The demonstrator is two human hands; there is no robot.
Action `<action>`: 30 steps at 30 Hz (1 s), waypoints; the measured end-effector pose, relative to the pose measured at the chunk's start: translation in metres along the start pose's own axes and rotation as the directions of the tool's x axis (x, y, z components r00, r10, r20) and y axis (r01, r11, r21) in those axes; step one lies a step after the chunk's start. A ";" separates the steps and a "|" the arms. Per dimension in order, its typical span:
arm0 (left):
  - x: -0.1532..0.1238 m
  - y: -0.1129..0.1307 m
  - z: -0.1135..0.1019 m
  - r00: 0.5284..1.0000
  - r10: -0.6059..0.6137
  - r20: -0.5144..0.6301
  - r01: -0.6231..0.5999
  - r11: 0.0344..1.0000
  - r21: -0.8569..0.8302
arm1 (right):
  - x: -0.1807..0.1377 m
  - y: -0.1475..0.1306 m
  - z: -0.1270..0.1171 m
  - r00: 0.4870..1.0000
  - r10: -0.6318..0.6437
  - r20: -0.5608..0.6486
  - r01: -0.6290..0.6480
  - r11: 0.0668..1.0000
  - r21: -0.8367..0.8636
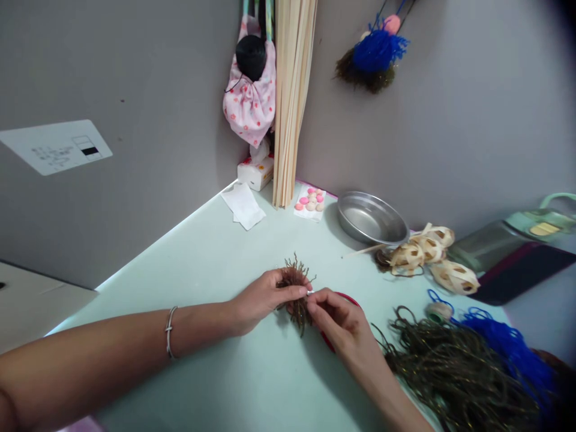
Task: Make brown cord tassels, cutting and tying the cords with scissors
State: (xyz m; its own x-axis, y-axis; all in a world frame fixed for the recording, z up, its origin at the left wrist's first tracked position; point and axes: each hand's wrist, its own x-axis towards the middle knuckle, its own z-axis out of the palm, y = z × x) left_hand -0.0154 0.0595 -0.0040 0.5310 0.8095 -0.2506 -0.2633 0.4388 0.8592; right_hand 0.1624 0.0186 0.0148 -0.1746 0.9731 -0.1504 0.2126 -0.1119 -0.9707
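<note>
A small bunch of dark brown, crinkled yarn (pixel 297 312) is pinched in my left hand (pixel 267 297), its cut ends sticking out above and below the fingers. Right beside it, my right hand (pixel 339 318) has its thumb and forefinger pressed together at the edge of the bunch. Something tiny and whitish (pixel 309 293) shows between the two hands, too small to name. Partly hidden behind my right hand lies a thin red curved thing (pixel 351 298) on the pale green table (pixel 202 372).
Brown yarn (pixel 459 366) and blue yarn (pixel 508 342) lie at right. Behind are woven strip balls (pixel 409 255), a metal bowl (pixel 371 219), a bottle (pixel 490 240), pink and cream beads (pixel 310 201), white paper (pixel 244 205) and upright wooden strips (pixel 290 108). A blue-brown tassel (pixel 375 54) hangs above.
</note>
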 end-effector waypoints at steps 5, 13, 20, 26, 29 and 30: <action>0.000 -0.001 0.001 0.998 -0.046 0.039 0.044 0.998 0.036 | -0.002 0.000 0.001 0.993 -0.024 -0.112 0.023 1.000 -0.005; -0.003 0.006 0.004 0.996 -0.086 0.014 0.087 0.984 -0.159 | 0.001 0.005 0.006 0.999 0.035 -0.008 -0.033 0.984 0.178; -0.002 0.004 0.005 1.000 -0.022 -0.021 0.020 0.996 -0.088 | -0.001 0.002 0.001 1.000 0.015 0.021 -0.014 1.000 -0.023; -0.004 -0.004 0.006 0.997 -0.046 0.069 0.046 0.999 0.007 | 0.001 0.003 0.001 1.000 -0.014 0.014 0.014 1.000 -0.022; -0.004 -0.004 0.006 0.999 -0.049 0.019 0.049 0.999 0.008 | 0.002 0.005 0.001 0.999 0.002 -0.044 -0.001 1.000 0.023; -0.003 -0.004 0.005 0.999 -0.047 0.009 0.047 0.999 0.012 | 0.002 0.006 0.001 0.998 0.006 -0.056 -0.004 0.999 0.036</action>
State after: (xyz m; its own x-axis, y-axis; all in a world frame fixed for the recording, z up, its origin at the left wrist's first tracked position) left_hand -0.0119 0.0529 -0.0039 0.5498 0.7844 -0.2869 -0.2282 0.4715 0.8518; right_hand 0.1618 0.0201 0.0087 -0.1194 0.9822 -0.1451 0.1786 -0.1225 -0.9763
